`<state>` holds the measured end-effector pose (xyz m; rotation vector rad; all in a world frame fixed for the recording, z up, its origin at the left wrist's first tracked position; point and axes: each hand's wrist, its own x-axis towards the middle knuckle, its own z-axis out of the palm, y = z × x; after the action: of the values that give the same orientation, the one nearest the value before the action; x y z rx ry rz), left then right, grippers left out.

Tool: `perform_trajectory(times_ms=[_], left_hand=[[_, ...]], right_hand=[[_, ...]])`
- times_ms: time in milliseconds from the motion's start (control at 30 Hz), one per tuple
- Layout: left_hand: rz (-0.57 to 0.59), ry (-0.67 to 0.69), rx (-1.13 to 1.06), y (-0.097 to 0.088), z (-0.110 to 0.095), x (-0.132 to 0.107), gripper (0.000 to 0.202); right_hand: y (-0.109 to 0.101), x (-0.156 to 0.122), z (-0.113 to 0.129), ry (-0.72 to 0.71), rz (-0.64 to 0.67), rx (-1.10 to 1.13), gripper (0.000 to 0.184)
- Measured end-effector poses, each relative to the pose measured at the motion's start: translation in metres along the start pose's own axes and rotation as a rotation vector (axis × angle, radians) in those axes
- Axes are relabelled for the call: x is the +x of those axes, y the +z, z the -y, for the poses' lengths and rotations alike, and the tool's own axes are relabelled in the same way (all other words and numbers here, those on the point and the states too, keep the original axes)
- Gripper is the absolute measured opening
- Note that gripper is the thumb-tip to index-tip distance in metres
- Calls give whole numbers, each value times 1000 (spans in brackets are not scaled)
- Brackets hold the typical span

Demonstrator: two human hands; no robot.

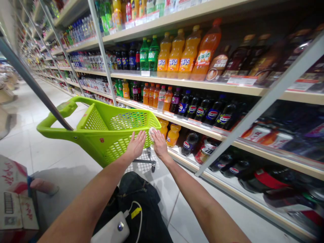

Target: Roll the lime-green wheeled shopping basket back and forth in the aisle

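Observation:
A green plastic shopping cart (93, 135) stands in front of me, its basket perforated and unfilled. My left hand (136, 145) is at the side of the basket near its front end, fingers stretched out and holding nothing. At the basket's front corner, my right hand (159, 143) presses a crumpled white cloth or tissue (152, 132) against the rim. Its fingers cover most of the white piece, so its exact kind is hard to tell.
Shelves (162, 79) of drink bottles run along the right, with a slanted metal post (255, 118) close by. Orange soda bottles (173, 135) sit low behind my right hand. Cardboard boxes (15, 199) lie at lower left. A white power bank (111, 231) with a cable is at my lap.

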<state>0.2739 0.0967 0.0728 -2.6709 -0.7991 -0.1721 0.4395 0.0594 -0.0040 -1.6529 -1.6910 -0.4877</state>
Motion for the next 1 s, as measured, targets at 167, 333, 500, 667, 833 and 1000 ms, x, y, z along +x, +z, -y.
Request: perform_trajectory(times_ms=[167, 333, 500, 667, 833, 1000], left_hand=[[17, -41, -43, -7, -6, 10, 59], [57, -14, -61, -5, -12, 9, 61], [48, -48, -51, -2, 2, -4, 63], [-51, -132, 34, -17, 41, -32, 63], [-104, -247, 133, -47, 96, -81, 65], [-56, -351, 201, -70, 142, -133, 56]], right_hand=[[-3, 13, -21, 130, 16, -48, 40], [15, -19, -19, 129, 250, -32, 44], [11, -21, -2, 112, 195, 31, 48], [-7, 33, 34, 16, -104, 158, 48], [10, 62, 72, 54, -131, 212, 47], [41, 73, 131, -31, -42, 251, 46]])
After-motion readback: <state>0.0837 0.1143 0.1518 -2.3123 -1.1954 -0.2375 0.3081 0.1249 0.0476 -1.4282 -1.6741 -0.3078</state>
